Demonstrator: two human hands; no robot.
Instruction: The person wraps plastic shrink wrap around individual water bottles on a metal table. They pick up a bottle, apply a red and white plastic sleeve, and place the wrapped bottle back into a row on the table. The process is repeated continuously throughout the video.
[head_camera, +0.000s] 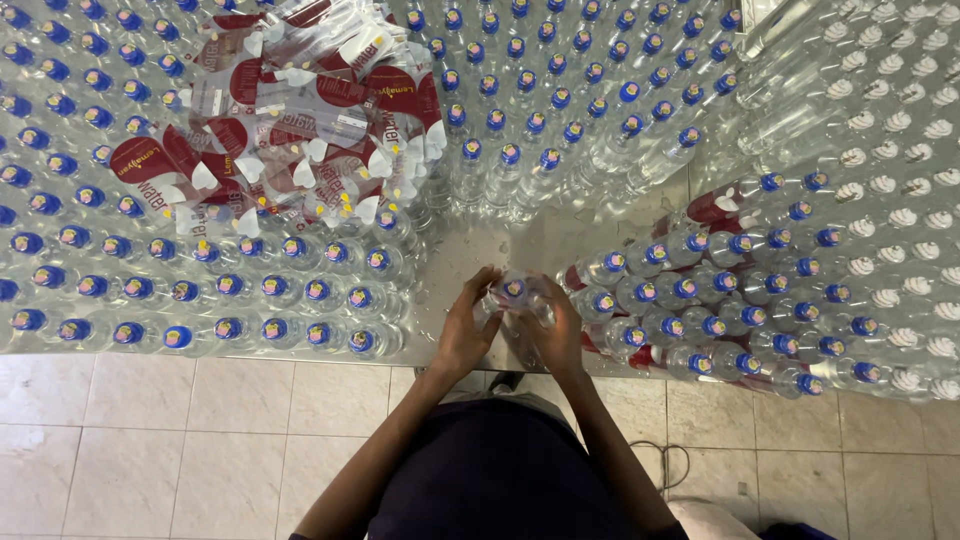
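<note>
Together, both hands (510, 325) around bottle (516, 292).

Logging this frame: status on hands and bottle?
Left hand and right hand both gripping one blue-capped bottle. Upright on metal table. Bottle rows crowd both sides.

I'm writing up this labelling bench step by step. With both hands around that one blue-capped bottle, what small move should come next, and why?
Probably slide the bottle right, into the labelled bottles. The left hand and right hand clasp it on the bare steel table, and the pile of loose labels lies apart on the unlabelled bottles. Whether its label is on, I cannot tell.
</note>
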